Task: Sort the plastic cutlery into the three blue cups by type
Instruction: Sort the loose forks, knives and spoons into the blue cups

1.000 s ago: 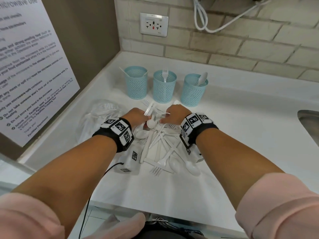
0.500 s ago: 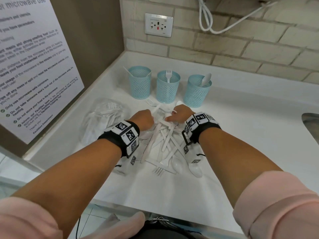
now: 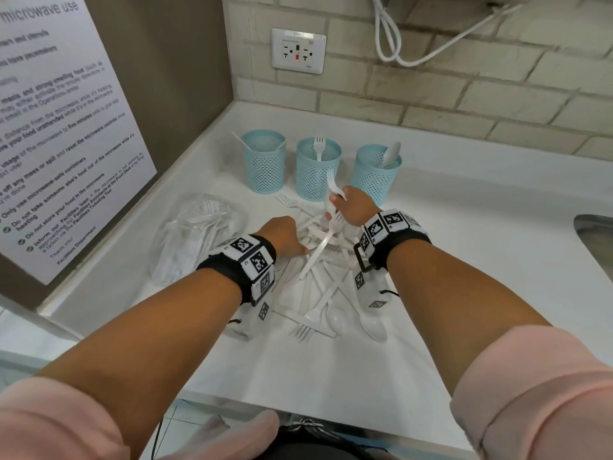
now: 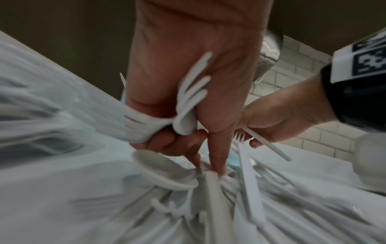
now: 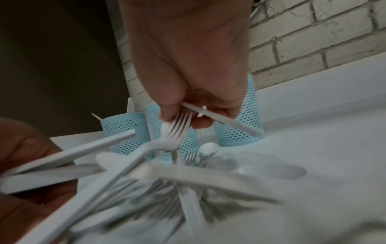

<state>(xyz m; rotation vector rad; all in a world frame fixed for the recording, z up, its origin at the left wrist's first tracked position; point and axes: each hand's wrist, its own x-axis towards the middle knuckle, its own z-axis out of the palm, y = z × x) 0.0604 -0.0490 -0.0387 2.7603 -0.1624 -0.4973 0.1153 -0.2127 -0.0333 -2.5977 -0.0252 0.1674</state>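
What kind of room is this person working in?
Probably a shared office or workplace pantry. A printed wall notice on microwave use signed by a facilities department hangs left of the white countertop; a metal sink edge shows at right, and a power socket sits in the pale brick wall.

Both your forearms reach forward, wrists banded. Your left hand point(image 3: 286, 234) sits low with fingers curled round several white forks point(image 4: 188, 105). Your right hand point(image 3: 352, 207) is raised farther out, pinching two forks point(image 3: 326, 234).
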